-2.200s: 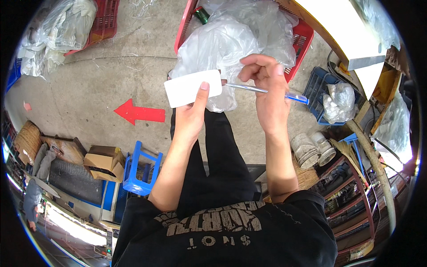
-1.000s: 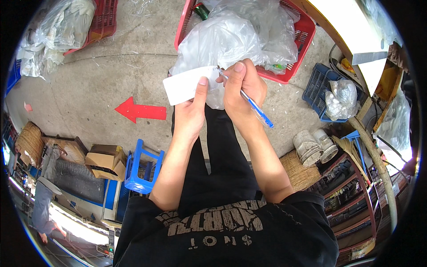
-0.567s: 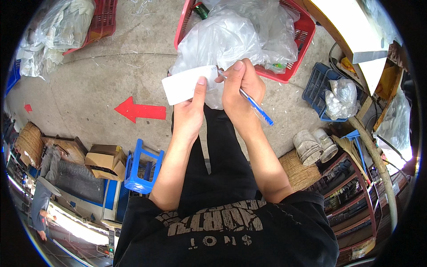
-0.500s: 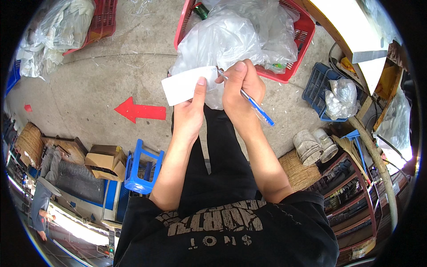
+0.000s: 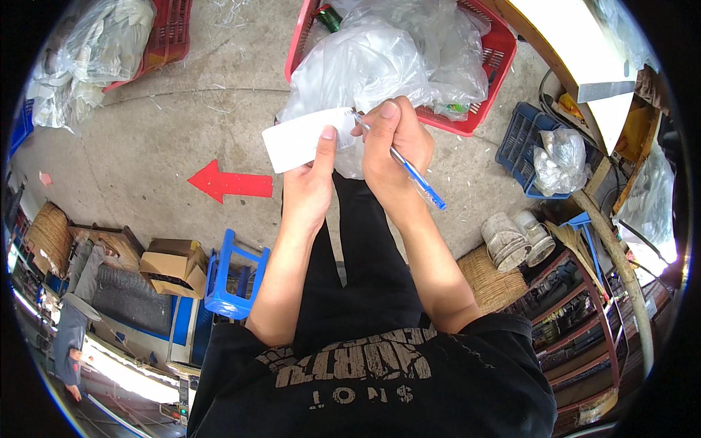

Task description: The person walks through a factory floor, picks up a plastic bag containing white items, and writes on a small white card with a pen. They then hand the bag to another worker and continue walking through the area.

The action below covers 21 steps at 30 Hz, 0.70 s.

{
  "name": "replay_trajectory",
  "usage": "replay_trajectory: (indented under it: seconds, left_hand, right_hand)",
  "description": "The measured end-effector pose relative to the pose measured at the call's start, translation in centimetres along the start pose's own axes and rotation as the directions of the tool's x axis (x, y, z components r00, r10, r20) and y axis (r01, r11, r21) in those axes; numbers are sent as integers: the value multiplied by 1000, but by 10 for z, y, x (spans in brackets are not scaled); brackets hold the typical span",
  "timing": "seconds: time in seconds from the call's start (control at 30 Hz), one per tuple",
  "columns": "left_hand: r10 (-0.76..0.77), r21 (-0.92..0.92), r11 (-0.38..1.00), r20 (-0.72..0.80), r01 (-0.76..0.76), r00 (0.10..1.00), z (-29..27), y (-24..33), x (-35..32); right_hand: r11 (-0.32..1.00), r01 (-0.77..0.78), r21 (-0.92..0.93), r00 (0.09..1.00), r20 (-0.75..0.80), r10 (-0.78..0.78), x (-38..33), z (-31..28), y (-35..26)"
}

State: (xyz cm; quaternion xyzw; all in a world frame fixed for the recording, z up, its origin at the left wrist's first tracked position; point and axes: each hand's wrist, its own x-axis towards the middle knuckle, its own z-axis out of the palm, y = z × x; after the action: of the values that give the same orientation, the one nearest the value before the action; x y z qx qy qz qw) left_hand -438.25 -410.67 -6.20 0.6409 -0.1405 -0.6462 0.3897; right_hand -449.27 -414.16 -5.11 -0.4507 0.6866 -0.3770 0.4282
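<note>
My left hand (image 5: pixel 312 179) grips a small white paper pad (image 5: pixel 296 142), its thumb lying across the near edge of the sheet. A pen (image 5: pixel 418 177) with a clear barrel and blue end is pinched in my right hand (image 5: pixel 394 142). Its tip meets the right side of the paper, where faint marks show. Both hands are in front of my body, over a large clear plastic bag (image 5: pixel 358 66) that bulges out of a red crate (image 5: pixel 469 125). The fingers of my left hand beneath the paper are hidden.
A red arrow (image 5: pixel 230 181) marks the concrete floor on the left. Near it stand a blue stool (image 5: pixel 232 296) and a cardboard box (image 5: pixel 174 269). To the right are a dark blue crate (image 5: pixel 517 146), dirty white buckets (image 5: pixel 505 241) and a shelf rack. Another person (image 5: pixel 69 343) is at the far lower left.
My right hand and the pen have shifted slightly left. The paper has moved a little left too, still in my left hand. The person at the lower left has moved slightly.
</note>
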Motion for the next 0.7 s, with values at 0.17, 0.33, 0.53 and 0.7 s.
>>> replay_trajectory:
  seconds: [0.17,0.33,0.53,0.7]
  left_hand:
    - [-20,-4,1000,-11,20,1000,-1,0,-1]
    - [-9,20,1000,-17,10,1000,-1,2,-2]
    - [29,-42,999,155,-23,988,9,22,6]
    - [24,56,998,141,-32,990,22,42,-6]
  right_hand:
    - [1000,-8,2,1000,18,8,-2,1,0]
    - [998,-59,35,998,-3,59,-2,1,-2]
    - [918,-99,384,987,-82,141,7,-24,1]
    - [900,-411,142,903,197,382,5,-77,1]
